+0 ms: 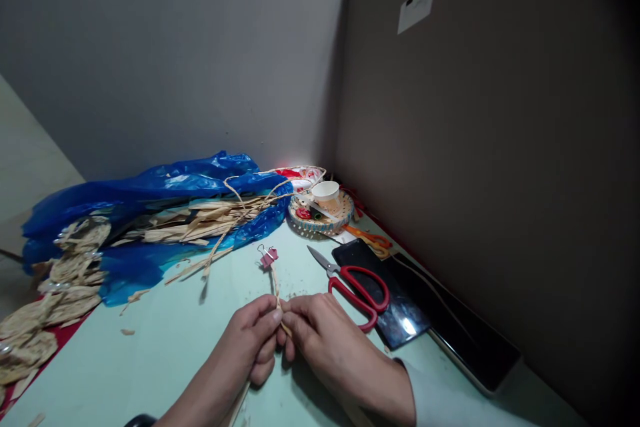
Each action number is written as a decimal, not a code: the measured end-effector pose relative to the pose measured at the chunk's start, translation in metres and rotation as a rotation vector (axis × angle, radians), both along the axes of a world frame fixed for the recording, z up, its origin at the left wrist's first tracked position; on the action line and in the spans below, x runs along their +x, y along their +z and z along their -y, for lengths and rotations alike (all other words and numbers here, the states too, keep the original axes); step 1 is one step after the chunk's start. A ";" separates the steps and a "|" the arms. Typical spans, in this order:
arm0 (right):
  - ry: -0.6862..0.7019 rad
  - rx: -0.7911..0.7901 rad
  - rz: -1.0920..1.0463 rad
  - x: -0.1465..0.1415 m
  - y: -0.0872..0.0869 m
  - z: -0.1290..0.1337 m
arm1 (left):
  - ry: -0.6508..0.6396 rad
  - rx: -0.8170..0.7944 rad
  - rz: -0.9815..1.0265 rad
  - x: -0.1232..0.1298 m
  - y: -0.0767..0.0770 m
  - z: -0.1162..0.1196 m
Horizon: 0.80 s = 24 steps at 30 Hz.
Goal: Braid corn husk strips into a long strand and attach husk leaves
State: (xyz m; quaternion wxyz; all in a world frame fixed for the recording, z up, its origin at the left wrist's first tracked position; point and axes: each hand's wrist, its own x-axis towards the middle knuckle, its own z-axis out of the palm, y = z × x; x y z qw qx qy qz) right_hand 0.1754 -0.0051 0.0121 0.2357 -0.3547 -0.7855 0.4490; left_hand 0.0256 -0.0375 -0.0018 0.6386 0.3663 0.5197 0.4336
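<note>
A thin braided straw cord [276,280] runs down from a pink binder clip [269,257] into both my hands. My left hand [255,337] pinches the cord between thumb and forefinger, its other fingers curled. Against it, my right hand [313,330] pinches the same cord just to the right, with fingertips nearly touching those of the left. Loose straw ends pass beneath the hands towards the bottom edge. The lower fingers partly hide the strands.
Red-handled scissors [357,290] lie open beside a black phone [385,293] and a larger dark device [455,327]. Behind are a woven basket [313,223] with a white cup [326,193], and a blue plastic bag [150,187] with straw strips [200,220]. Woven pieces [30,340] lie left.
</note>
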 end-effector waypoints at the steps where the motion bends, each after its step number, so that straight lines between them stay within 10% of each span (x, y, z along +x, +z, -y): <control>1: -0.034 0.054 0.063 0.001 0.002 0.003 | 0.008 -0.003 -0.007 0.001 -0.001 0.000; 24: -0.066 0.334 0.660 -0.002 0.022 0.016 | 0.170 0.049 -0.178 0.004 -0.004 0.004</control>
